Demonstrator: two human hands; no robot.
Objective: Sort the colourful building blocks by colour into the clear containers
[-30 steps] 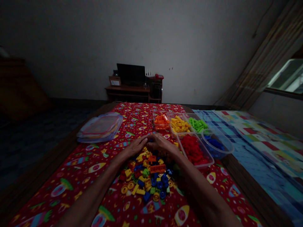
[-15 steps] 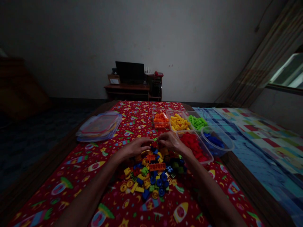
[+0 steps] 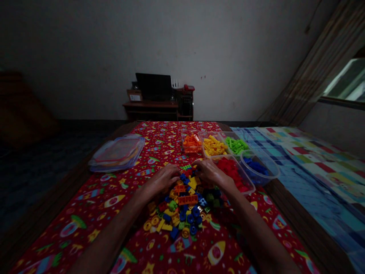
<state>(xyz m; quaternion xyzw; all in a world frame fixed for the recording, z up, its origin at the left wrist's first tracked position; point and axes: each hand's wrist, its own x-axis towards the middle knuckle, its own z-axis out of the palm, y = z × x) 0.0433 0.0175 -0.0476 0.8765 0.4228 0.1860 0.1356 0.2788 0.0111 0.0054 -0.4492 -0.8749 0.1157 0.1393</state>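
Note:
A loose heap of mixed toy building bricks (image 3: 186,209) in yellow, blue, orange, green and red lies on the table. At its far left edge is my left hand (image 3: 167,177), fingers bent and a little apart, with nothing visible in it. My right hand (image 3: 209,171) arches over the far right edge of the heap, its fingers curved and apart, partly hiding bricks below. Between the two hands sit a green brick (image 3: 186,167) and red and blue pieces. A long orange brick (image 3: 188,199) rests on top of the heap.
Clear tubs hold sorted bricks: orange (image 3: 192,142), yellow (image 3: 214,145), green (image 3: 236,145), red (image 3: 231,173) and blue (image 3: 256,167). Stacked plastic lids (image 3: 116,154) lie at the left. A red patterned cloth (image 3: 159,135) covers the table. A bed (image 3: 302,171) adjoins on the right.
My hands have drawn slightly apart, exposing the green brick and more of the heap between them. The view has shifted slightly.

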